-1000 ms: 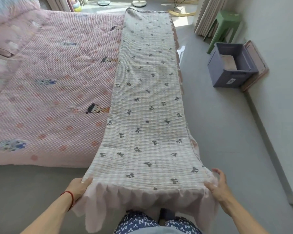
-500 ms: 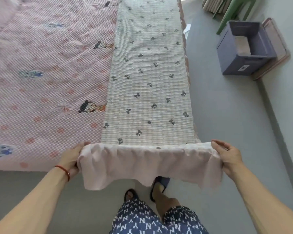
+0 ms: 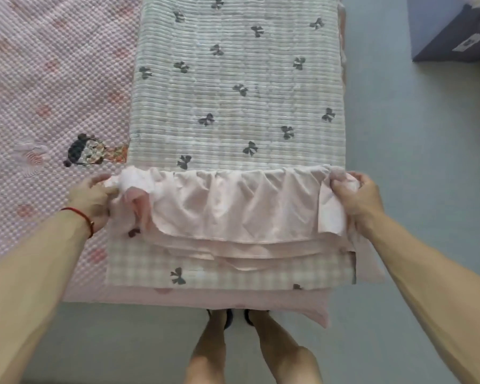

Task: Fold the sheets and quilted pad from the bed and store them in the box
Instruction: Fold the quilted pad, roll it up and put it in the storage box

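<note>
A long folded quilted pad point(image 3: 233, 87), pale with small dark bows, lies along the right side of the bed. Its near end, with a pink ruffle point(image 3: 233, 206), is turned over onto the strip. My left hand point(image 3: 90, 194) grips the ruffled end's left corner, and my right hand point(image 3: 355, 195) grips its right corner. A checked layer with bows point(image 3: 222, 270) shows below the ruffle at the bed's foot. A corner of the blue storage box point(image 3: 449, 37) is on the floor at top right.
A pink bubbled sheet point(image 3: 45, 92) with cartoon prints covers the bed to the left of the pad. Grey floor point(image 3: 416, 162) runs along the right of the bed and under my feet point(image 3: 233, 320) at the bed's foot.
Both hands lifted the pad's near ruffled end off the foot of the bed and carried it forward onto the strip. The view moved closer and lower over the bed.
</note>
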Tool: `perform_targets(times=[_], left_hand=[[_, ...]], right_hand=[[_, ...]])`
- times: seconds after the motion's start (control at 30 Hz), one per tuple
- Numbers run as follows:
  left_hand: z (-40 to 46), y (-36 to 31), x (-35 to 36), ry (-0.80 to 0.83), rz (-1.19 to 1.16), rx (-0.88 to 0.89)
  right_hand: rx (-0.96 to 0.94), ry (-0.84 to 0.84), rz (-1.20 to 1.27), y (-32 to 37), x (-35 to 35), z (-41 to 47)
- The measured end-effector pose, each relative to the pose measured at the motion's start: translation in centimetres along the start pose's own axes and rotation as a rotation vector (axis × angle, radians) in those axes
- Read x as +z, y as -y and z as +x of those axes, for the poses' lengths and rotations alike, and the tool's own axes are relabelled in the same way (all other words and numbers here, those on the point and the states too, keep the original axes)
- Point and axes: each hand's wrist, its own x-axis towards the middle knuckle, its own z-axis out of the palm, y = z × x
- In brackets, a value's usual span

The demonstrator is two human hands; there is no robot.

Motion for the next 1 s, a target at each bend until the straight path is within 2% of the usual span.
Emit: perform_targets(times=[0.07,0.2,0.3,0.4,0.47,0.57,0.67,0.77,0.87,0.93,1.0], left_hand=[[1.2,1.3,1.0,-0.068,0.067,0.072],[2.1,2.5,1.3,-0.105,0.173,0.220],[2.1,3.2,1.5,-0.127,0.455,0.357],[3.0,4.4,1.5,-0.175,0.634,0.295],[3.4,4.6,1.1,-0.217,0.722,0.294],[1.7,4.1,1.2,-0.317,0.671,0.478],[0.3,3.2,1.4,-0.271,0.558,0.597],[2.1,3.6,1.7,-0.119,0.562,0.410],[3.5,4.4,2.3,-0.104,0.559,0.331],[3.1,4.7,2.4,-0.130,0.571,0.275],[1.3,4.9,2.2,-0.223,0.541,0.275]], right_hand=[[-0.033,-0.042,-0.172,-1.1,0.2,0.6],[-0.166,-0.112,-0.278,-1.7,-0.8,0.4],[-0.219,-0.063,-0.377,-1.8,-1.0,0.5],[-0.188,0.014,-0.419,-1.6,-0.8,0.9],[-0.242,0.015,-0.453,-1.6,-0.5,0.7],[-0.388,-0.076,-0.492,-1.4,-1.2,-0.4],[-0.311,-0.150,-0.369,-1.3,-2.0,-1.2],[-0.200,-0.096,-0.435,-2.0,-1.5,-0.8],[-0.030,-0.044,-0.391,-1.9,-0.3,-0.2],[-0.108,-0.132,-0.419,-1.7,0.3,-1.2],[-0.343,-0.268,-0.574,-1.3,0.8,-3.5]])
